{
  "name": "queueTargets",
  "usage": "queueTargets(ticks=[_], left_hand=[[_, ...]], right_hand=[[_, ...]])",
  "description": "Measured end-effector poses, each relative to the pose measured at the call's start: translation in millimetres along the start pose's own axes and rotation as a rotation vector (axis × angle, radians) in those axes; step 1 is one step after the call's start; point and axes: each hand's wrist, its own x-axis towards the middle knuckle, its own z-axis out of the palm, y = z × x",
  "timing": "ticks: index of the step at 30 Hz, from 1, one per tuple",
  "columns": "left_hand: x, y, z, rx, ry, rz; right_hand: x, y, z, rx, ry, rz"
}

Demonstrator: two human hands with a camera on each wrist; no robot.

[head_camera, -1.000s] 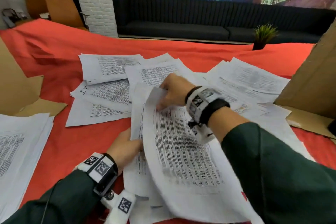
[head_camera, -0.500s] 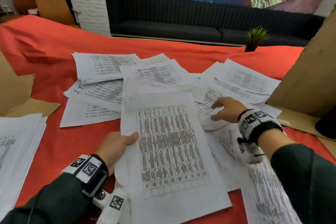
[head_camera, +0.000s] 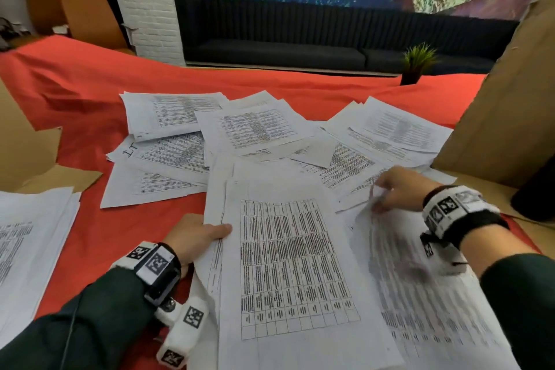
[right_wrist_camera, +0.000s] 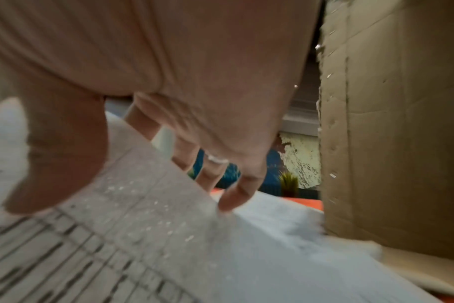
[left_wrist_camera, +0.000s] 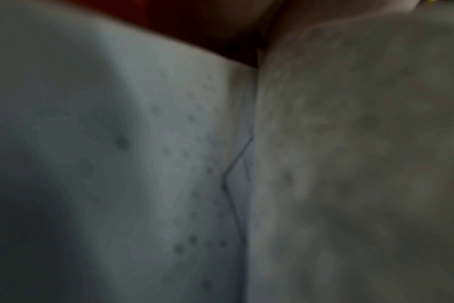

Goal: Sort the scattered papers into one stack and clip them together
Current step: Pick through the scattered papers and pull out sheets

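Left hand: the left hand point(head_camera: 192, 239) grips the left edge of the gathered stack point(head_camera: 288, 264), thumb lying on top of the sheets and the other fingers hidden beneath them.
Left wrist view: dim and blurred; only overlapping sheets of the gathered stack point(left_wrist_camera: 169, 164) and a strip of the red cloth point(left_wrist_camera: 194, 24) can be made out.
Right hand: the right hand point(head_camera: 396, 189) is at the near right of the spread, its thumb and fingers pinching the top corner of a loose sheet point(head_camera: 420, 288) that curves up off the pile and is blurred.
Right wrist view: the right hand point(right_wrist_camera: 169, 92) fills the top of the picture; the fingers point(right_wrist_camera: 236, 196) are slightly spread and point down to a printed sheet, with a ring point(right_wrist_camera: 217, 159) on one of them.
Gathered stack: several printed pages lying roughly one on another in front of the person, edges not squared, the top page showing a table of dark text.
Scattered papers: scattered papers point(head_camera: 255, 129) lie overlapping in a loose fan beyond the stack, across the middle of the counter.
Second pile: another pile of pages point(head_camera: 27, 243) sits at the near left, apart from the rest.
Counter: covered by the red cloth point(head_camera: 90, 75).
Cardboard: one cardboard panel point(head_camera: 504, 105) stands at the right, just beside the right hand; another cardboard piece point(head_camera: 24, 144) lies at the left.
Background: a dark sofa point(head_camera: 300, 39) along the wall and a small potted plant point(head_camera: 417, 63) at the far edge.
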Motion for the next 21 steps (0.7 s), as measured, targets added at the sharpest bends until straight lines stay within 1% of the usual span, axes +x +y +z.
queueTargets(ticks=[1,3,5,6,8,10,12,15,16,18,19,21], left_hand=[[-3.5,1.8,0.4,0.005,0.014,-0.002],[-5.1,1.9,0.4,0.008,0.027,-0.007],[-6.0,1.3,1.3,0.011,0.035,0.012],[-6.1,1.0,2.1,0.014,0.044,0.016],[-7.5,1.4,4.5,0.011,0.072,0.027],[-8.1,0.4,5.8,0.006,0.095,0.044],[-6.9,-1.7,6.2,0.007,0.113,0.071],[-5.1,-5.9,6.6,-0.01,0.154,0.131],[-4.6,-6.1,7.2,-0.029,0.172,0.166],[-7.0,-3.8,8.8,-0.064,0.215,0.212],[-7.7,-2.5,9.2,-0.083,0.214,0.215],[-5.8,0.4,9.3,-0.095,0.161,0.179]], right_hand=[[-0.5,-12.1,-11.4,0.083,-0.007,-0.06],[-7.3,-41.3,-34.8,0.217,0.046,-0.167],[-18.7,-78.0,-52.1,0.355,0.083,-0.282],[-23.9,-98.1,-57.7,0.408,0.076,-0.334],[-29.7,-140.5,-61.1,0.431,0.035,-0.433],[-28.4,-176.5,-55.0,0.382,0.016,-0.474],[-20.6,-206.4,-41.5,0.307,0.01,-0.473],[-16.7,-242.9,-6.2,0.053,-0.066,-0.478],[-14.6,-249.0,9.2,-0.027,-0.067,-0.467],[-8.7,-249.8,40.8,-0.122,-0.023,-0.403],[-5.0,-245.6,53.9,-0.136,0.02,-0.37],[4.1,-227.6,65.1,-0.092,0.131,-0.28]])
